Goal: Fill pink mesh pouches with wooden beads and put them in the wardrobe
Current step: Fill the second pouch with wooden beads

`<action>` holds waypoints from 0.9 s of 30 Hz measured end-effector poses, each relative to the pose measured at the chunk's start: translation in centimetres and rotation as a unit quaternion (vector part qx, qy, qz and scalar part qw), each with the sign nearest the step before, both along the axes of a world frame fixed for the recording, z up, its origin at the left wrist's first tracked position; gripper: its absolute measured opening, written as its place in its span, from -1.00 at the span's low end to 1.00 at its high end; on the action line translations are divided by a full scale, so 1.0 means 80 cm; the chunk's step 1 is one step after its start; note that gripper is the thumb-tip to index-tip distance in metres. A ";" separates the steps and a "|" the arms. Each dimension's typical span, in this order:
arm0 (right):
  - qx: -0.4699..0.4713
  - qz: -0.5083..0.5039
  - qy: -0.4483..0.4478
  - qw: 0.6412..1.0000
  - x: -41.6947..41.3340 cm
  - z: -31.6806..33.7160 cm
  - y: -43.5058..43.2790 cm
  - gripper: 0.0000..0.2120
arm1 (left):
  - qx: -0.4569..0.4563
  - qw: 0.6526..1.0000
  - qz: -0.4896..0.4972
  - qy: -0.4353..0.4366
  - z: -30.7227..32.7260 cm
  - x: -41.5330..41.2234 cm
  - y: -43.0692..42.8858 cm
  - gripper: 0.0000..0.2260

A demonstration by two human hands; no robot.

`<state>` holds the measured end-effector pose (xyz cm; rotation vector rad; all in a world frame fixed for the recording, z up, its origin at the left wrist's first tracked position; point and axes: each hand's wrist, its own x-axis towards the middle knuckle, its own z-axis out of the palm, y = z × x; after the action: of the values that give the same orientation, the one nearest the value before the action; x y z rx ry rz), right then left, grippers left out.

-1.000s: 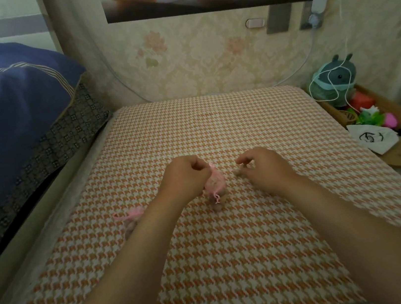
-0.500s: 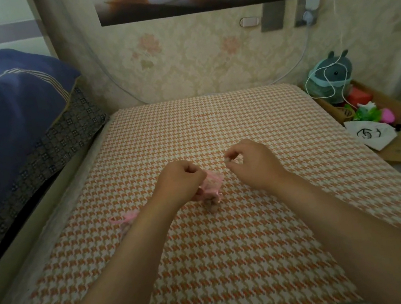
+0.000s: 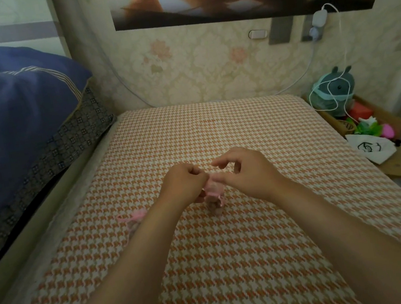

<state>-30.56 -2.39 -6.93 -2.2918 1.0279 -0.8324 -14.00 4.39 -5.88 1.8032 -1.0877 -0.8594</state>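
A small pink mesh pouch (image 3: 214,194) with brownish beads showing at its bottom hangs just above the orange houndstooth mat (image 3: 235,250). My left hand (image 3: 183,184) grips its top from the left with curled fingers. My right hand (image 3: 245,171) pinches the pouch's top edge from the right, thumb and forefinger together. A second pink pouch (image 3: 134,217) lies on the mat to the left, partly hidden by my left forearm.
A dark blue quilt (image 3: 13,122) is piled on the bed at the left. At the right edge stand a grey plush toy (image 3: 335,92) with a white cable, colourful small items (image 3: 367,124) and a white drawstring bag (image 3: 371,149). Wallpapered wall behind.
My right hand has moved left and down from open air onto the pouch's top. The pouch stays in my left hand, raised slightly. The camera view has shifted a little.
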 end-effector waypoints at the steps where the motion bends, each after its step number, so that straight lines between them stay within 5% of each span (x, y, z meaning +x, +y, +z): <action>1: 0.002 -0.015 -0.017 1.000 -0.002 0.001 -0.003 -0.79 | -0.001 1.000 0.003 -0.005 -0.001 0.001 -0.001 -0.90; 4: -0.020 -0.069 -0.002 0.997 -0.012 -0.005 -0.018 -0.84 | -0.005 1.000 0.001 -0.023 0.000 0.001 -0.003 -0.90; 13: -0.009 -0.124 0.235 0.964 -0.040 -0.051 -0.051 -0.61 | -0.014 0.998 -0.020 -0.053 -0.004 0.001 -0.009 -0.86; 27: -0.055 -0.112 0.176 0.976 -0.026 -0.048 -0.043 -0.78 | -0.027 0.997 -0.019 -0.069 -0.009 -0.006 -0.012 -0.82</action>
<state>-32.64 -5.87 -10.81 -2.5078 1.4500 -0.5879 -14.46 3.45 -6.63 1.8237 -1.2247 -0.7295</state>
